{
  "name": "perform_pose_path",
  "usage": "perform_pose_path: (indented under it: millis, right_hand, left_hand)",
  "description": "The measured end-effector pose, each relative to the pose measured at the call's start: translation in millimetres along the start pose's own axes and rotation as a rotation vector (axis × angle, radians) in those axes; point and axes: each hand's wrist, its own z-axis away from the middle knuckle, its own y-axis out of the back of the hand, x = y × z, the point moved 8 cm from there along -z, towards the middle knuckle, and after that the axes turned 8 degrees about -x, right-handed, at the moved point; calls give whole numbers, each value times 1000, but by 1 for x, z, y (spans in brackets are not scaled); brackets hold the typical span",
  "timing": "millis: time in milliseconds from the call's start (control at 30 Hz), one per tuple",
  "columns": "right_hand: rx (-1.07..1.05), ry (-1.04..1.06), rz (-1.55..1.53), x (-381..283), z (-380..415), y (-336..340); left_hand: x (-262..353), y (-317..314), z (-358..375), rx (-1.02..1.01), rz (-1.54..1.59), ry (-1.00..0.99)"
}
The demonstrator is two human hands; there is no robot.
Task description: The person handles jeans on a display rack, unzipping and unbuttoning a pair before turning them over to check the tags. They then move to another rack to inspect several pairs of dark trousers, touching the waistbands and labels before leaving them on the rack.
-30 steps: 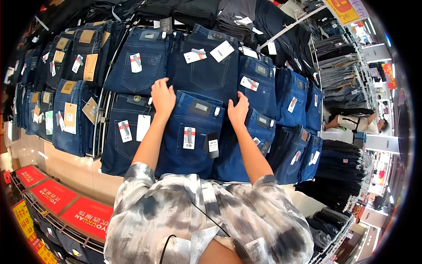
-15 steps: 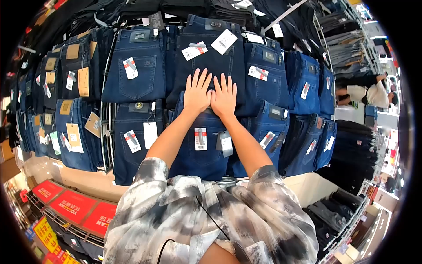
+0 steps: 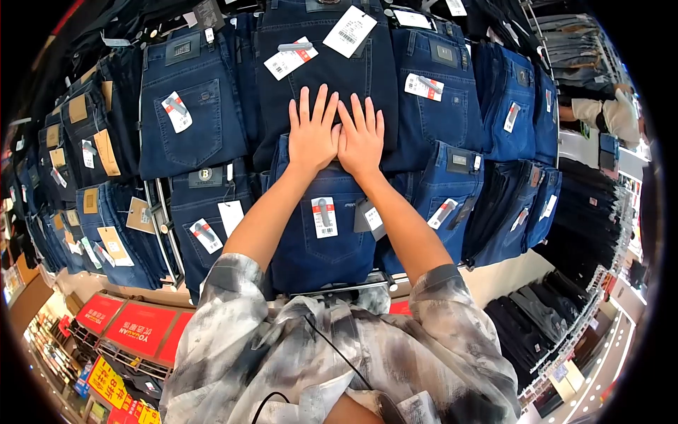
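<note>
My left hand (image 3: 314, 141) and my right hand (image 3: 361, 141) lie flat side by side, their thumbs touching and their fingers spread slightly. Both press on the lower part of a folded pair of very dark jeans (image 3: 272, 99). That pair carries a red-and-white price tag (image 3: 291, 59) with a grey security tag on it, and a white barcode tag (image 3: 350, 32). Just below my wrists a folded pair of blue jeans (image 3: 300, 240) bears another red-and-white tag (image 3: 324, 219). A grey hang tag (image 3: 362, 215) is partly covered by my right forearm.
More folded jeans (image 3: 191, 120) fill the rack on both sides. Red signs (image 3: 141, 328) and a yellow sign (image 3: 106, 383) stand lower left. Dark trousers hang on a rail (image 3: 558, 360) at the right. Another person (image 3: 611, 113) is in the aisle at far right.
The view has moved closer to the rack and tilted slightly, so the jeans look larger. My hands stay flat on the dark jeans, with fingers a little more spread.
</note>
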Motion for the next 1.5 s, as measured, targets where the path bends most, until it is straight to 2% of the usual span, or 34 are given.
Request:
perform_pose_path:
  millis: [367,400,500,533,667,733,800,867,933,967,1033,1167,1300,1367,1433,1500]
  right_hand:
    - [121,91,31,-9,10,15]
    - [71,93,19,-9,15,13]
    - [36,-47,-194,-8,49,51]
    - [64,-81,-197,-5,67,79]
    - [237,-231,-59,65,163,165]
    - [284,-388,3,122,222,169]
    - [176,-402,79,139,271,152]
    - [-134,-289,71,129,307,123]
    - [-126,-249,123,111,349,104]
    - [-100,-253,101,107,359,103]
    - [-183,-229,52,92,376,96]
    - [-270,-81,-122,59,444,103]
    - [-429,-74,-375,58,564,121]
    - [-419,-86,-479,81,635,122]
    - [-541,-510,-802,116,706,156]
    - [-590,-724,-709,171,804,117]
  left_hand:
    - [2,-6,5,92,-104,-38]
    - [1,-8,5,83,-126,-37]
    - [5,5,12,121,-81,-88]
    - [7,18,22,184,55,-126]
    - [40,81,119,190,149,-59]
    - [56,85,183,122,172,-32]
    - [68,67,244,31,153,29]
    - [72,26,295,-34,123,69]
    - [76,-2,327,-21,15,68]
    - [77,-9,332,-18,-37,115]
    - [76,-28,336,-51,-47,230]
    - [97,-47,350,-373,94,421]
    - [159,-54,385,-433,99,417]
    - [196,-58,403,-307,58,340]
    - [247,-53,410,-140,67,179]
    - [304,-42,404,-84,103,35]
